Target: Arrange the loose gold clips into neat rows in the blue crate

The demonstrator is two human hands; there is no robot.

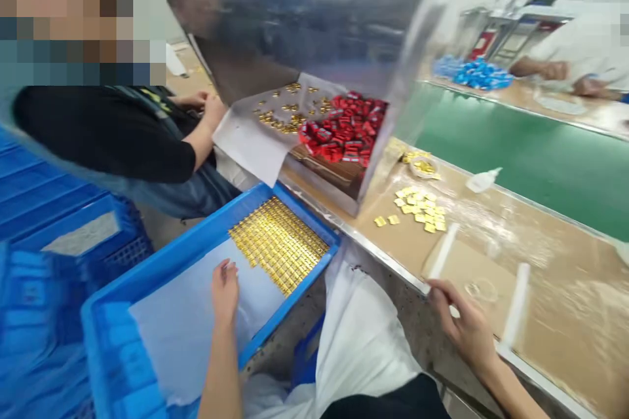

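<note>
My left hand (226, 291) is above the white paper sheet (184, 314) in a blue crate (162, 253), its fingers bent together. Whether they hold a small piece I cannot make out. Just beyond them, rows of small gold pieces (280, 242) lie packed side by side on the sheet. My right hand (462, 321) is at the near edge of the worktable, with thumb and fingers closed together; anything between them is hidden. By it, a board (464, 268) with white strips (515, 304) lies on the tabletop. Farther back are loose flat gold squares (420, 207).
A clear-sided metal-edged box (304, 19) stands on the table, with red wrapped pieces (344, 127) and gold bits inside. A white squeeze bottle (483, 180) lies by the green belt (481, 131). A co-worker (103, 134) sits at left beside stacked blue crates (34, 301).
</note>
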